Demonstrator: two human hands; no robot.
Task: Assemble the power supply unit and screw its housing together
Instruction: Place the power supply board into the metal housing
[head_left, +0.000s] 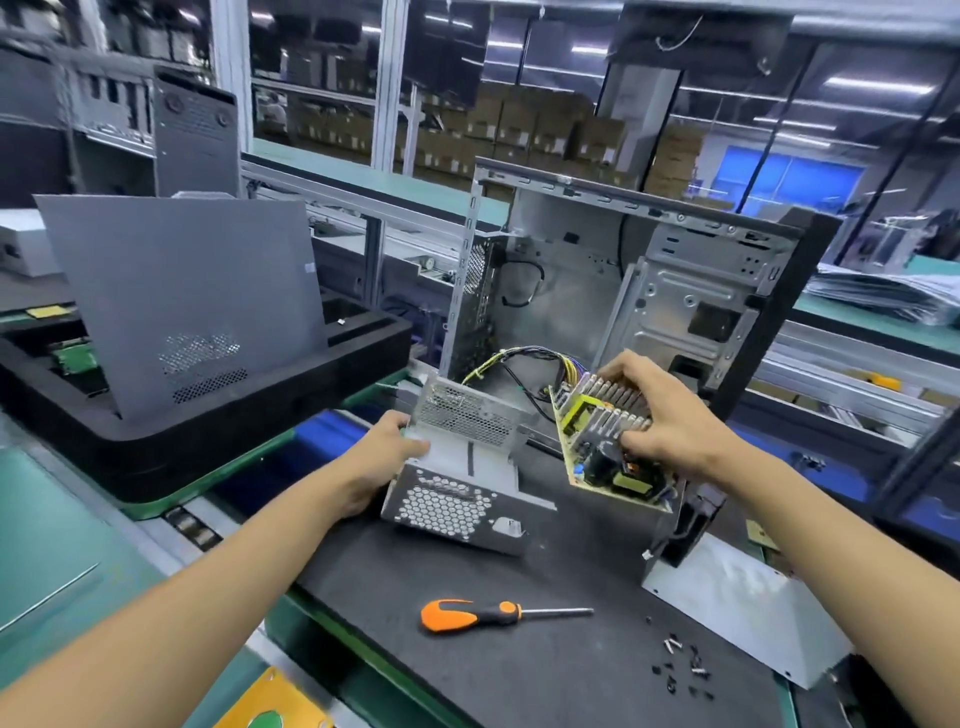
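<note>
on a black work mat (519, 665), the left hand (382, 457) grips the side of an open metal power supply housing (457, 467). the right hand (660, 415) holds a tilted circuit board (602, 447) by its heatsinks, just beside the housing. an orange-handled screwdriver (488, 614) and loose screws (683, 665) lie nearer the person.
</note>
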